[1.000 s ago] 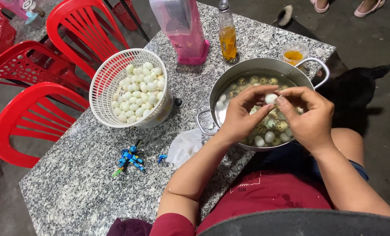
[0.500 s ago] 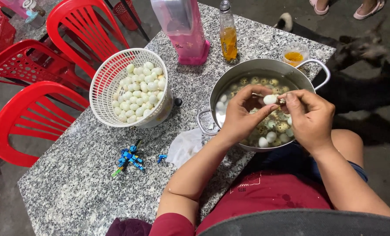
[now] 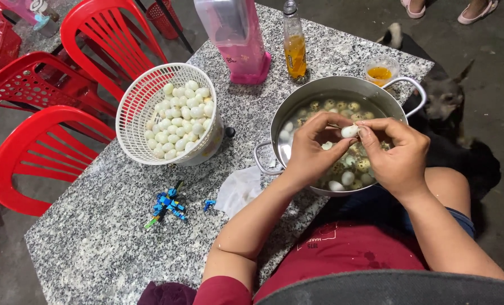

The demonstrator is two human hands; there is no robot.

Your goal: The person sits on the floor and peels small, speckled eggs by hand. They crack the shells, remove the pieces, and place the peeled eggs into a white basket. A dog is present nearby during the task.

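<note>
A small white peeled egg [image 3: 349,131] is pinched between the fingertips of my left hand [image 3: 310,151] and my right hand [image 3: 396,155], just above a steel pot [image 3: 297,107]. The pot holds water and several small speckled and white eggs [image 3: 358,164]. To the left, a white plastic basket [image 3: 136,101] tilts on the granite table [image 3: 99,248] and is filled with several peeled white eggs [image 3: 179,121].
A pink plastic jug [image 3: 235,36], a bottle of orange liquid [image 3: 295,45] and a small cup of orange sauce [image 3: 380,71] stand behind the pot. A crumpled tissue [image 3: 238,189] and a blue toy [image 3: 167,204] lie on the table. Red chairs [image 3: 43,141] line the left; a dark dog [image 3: 449,118] stands at right.
The egg has stayed between both hands' fingertips over the pot, fingers shifting slightly. The dog on the right has moved and turned its head.
</note>
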